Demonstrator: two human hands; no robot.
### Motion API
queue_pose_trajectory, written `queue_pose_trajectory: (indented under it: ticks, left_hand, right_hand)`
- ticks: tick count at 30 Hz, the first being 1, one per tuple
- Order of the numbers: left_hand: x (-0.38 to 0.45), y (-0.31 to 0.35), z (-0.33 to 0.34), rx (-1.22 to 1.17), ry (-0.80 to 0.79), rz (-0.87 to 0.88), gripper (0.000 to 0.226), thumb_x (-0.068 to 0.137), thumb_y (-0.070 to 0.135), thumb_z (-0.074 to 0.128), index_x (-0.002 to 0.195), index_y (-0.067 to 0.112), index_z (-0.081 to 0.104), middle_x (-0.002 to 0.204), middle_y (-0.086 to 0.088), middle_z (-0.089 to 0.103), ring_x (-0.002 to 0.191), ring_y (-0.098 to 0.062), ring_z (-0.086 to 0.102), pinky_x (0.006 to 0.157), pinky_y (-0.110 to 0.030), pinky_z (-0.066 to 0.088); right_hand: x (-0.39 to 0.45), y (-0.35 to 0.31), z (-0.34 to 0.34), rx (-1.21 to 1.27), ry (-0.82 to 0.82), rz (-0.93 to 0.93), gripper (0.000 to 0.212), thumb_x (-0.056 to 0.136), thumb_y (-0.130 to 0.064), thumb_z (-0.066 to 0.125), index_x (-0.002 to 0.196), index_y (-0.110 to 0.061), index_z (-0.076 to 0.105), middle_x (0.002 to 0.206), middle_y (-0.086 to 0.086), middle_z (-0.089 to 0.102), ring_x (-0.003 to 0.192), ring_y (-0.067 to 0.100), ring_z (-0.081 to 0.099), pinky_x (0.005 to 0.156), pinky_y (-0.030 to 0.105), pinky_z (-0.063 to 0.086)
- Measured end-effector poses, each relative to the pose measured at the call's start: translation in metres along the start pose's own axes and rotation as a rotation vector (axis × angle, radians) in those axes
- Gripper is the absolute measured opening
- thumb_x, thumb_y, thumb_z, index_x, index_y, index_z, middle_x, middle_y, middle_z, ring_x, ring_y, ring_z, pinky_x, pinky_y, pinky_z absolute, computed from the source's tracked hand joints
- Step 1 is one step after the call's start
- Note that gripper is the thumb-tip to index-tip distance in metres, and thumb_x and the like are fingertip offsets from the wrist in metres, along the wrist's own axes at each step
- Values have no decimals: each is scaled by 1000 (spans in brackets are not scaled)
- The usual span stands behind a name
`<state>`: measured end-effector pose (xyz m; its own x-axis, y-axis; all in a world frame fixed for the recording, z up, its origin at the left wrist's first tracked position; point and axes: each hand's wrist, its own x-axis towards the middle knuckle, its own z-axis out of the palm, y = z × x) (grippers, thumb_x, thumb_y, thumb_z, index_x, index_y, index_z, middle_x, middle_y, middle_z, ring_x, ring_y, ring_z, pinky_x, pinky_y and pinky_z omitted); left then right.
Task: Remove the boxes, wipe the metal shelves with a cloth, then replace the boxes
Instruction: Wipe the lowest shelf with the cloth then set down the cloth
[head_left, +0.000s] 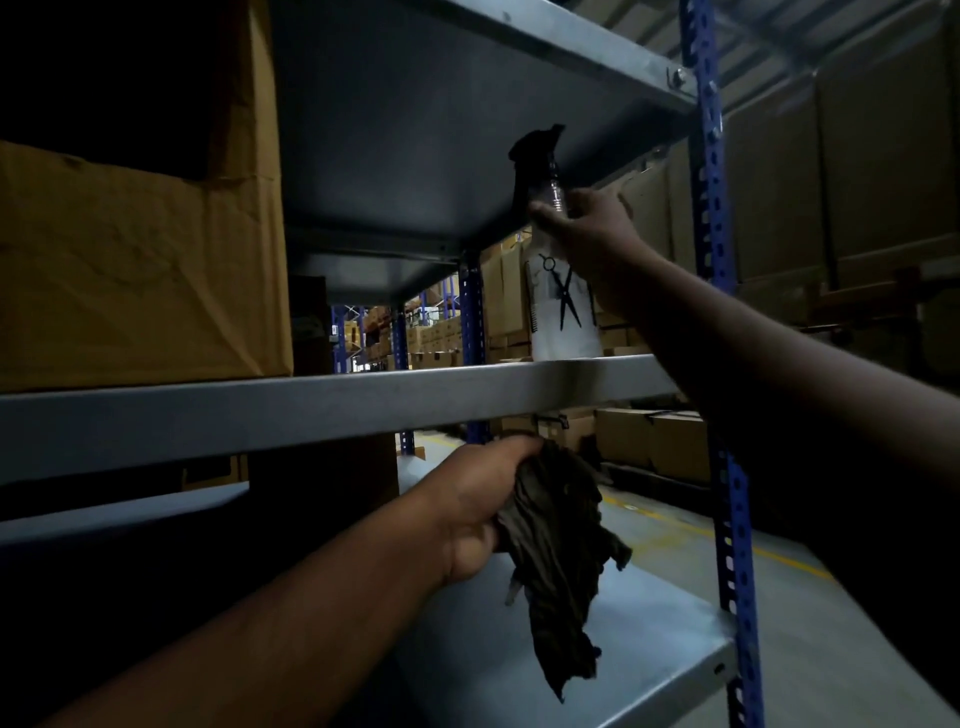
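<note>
The left hand (475, 512), at about six o'clock in the view, has its fingers curled tight around a bunched dark cloth (558, 561); the loose end of the cloth hangs down and trails over the lower metal shelf (649, 639), which runs off toward five o'clock. Whether the cloth's tail actually touches that shelf cannot be told in the dim light.

The right hand (592, 231), at about one o'clock, holds the neck of a clear spray bottle (563, 312) just under its black trigger head (535, 156), fingers wrapped round it. The bottle stands upright with its base on the middle metal shelf (332, 400), near the shelf's right end, and carries a black scissors print on its side. The trigger head reaches up close to the underside of the upper shelf (415, 130).

A large cardboard box (140, 270) sits on the middle shelf at nine o'clock, well apart from the bottle, with the shelf surface between them bare. Another box (322, 483), in deep shadow, stands on the lower shelf at about seven o'clock.

A blue perforated upright (719, 364) carries the shelves at three o'clock. Beyond the rack, at twelve o'clock, more racks stacked with cartons (431, 338) show across a grey floor with a yellow line (727, 540)
</note>
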<state>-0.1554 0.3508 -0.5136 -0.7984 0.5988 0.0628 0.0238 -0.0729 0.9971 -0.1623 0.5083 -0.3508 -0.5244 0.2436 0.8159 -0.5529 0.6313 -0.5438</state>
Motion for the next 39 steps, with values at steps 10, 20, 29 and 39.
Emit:
queue_pose_trajectory:
  ticks: [10, 20, 29, 39]
  left_hand:
    - [3, -11, 11, -43, -55, 5, 29, 99, 25, 48, 105, 8, 72, 100, -12, 75, 90, -25, 71, 83, -35, 55]
    - [17, -36, 22, -145, 44, 10, 26, 90, 20, 68, 108, 2, 68, 101, -17, 73, 89, -28, 72, 82, -41, 58]
    - [22, -95, 19, 39, 51, -80, 14, 92, 20, 66, 97, 7, 66, 91, -11, 72, 72, -19, 70, 60, -29, 58]
    - [21, -138, -25, 142, 201, -1, 6, 96, 14, 58, 99, 9, 60, 92, -13, 69, 82, -19, 70, 60, -33, 58]
  right_hand:
    - [-45, 8, -8, 172, 47, 67, 42, 103, -45, 40, 79, -12, 49, 66, -5, 45, 53, 3, 40, 51, 17, 36]
    - [-271, 55, 9, 435, 430, 484, 54, 78, -59, 66, 117, -23, 58, 110, -6, 65, 105, 8, 62, 84, 24, 50]
    - [-314, 90, 46, 1377, 116, 890, 35, 102, -26, 44, 115, -12, 73, 124, 17, 66, 112, 28, 64, 111, 53, 37]
    - [-275, 134, 15, 774, 274, 986, 54, 89, -55, 60, 123, -15, 54, 115, 10, 63, 108, 29, 63, 79, 48, 59]
